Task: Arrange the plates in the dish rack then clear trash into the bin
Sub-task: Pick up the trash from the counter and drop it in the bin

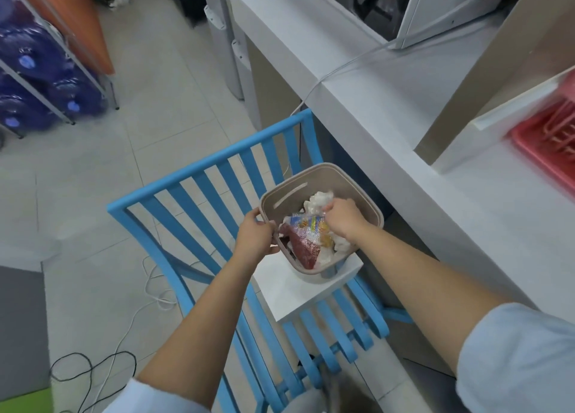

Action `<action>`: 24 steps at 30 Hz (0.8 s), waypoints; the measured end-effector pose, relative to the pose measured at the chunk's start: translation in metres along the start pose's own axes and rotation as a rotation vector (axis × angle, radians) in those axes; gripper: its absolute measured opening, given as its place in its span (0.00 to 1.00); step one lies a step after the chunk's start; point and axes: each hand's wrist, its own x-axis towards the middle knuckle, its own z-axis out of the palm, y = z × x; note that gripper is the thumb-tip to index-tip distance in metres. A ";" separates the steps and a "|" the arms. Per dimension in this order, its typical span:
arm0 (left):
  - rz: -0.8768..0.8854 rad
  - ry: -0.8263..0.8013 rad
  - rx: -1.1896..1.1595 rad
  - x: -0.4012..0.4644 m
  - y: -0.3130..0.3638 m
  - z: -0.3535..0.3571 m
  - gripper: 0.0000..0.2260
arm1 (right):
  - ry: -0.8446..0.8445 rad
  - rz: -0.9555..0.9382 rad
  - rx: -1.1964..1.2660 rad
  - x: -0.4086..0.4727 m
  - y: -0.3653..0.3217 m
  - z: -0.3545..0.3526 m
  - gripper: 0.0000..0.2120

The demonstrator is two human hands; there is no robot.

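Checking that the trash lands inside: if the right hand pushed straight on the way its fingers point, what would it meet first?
Probably the crumpled white paper already in the beige bin, which the right hand touches; depth is unclear.

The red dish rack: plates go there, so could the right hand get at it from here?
Probably yes. The dish rack sits uncovered on the counter to the person's right, but the right hand is down in the bin gripping trash first.
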 end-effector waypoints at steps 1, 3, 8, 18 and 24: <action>0.001 0.000 0.006 0.000 0.000 0.000 0.24 | -0.031 0.018 -0.137 0.001 0.002 0.002 0.18; 0.003 0.004 0.018 0.001 0.001 0.001 0.24 | -0.120 0.031 -0.329 -0.001 0.004 0.005 0.24; 0.008 0.026 0.055 0.003 -0.001 0.003 0.23 | 0.184 -0.210 -0.690 -0.013 0.004 0.015 0.36; 0.097 0.111 0.243 0.001 -0.005 0.005 0.22 | -0.230 -0.300 -0.630 -0.020 0.006 0.014 0.19; 0.148 0.199 0.420 -0.013 -0.001 0.007 0.26 | -0.097 -0.380 -0.312 -0.044 0.008 -0.012 0.16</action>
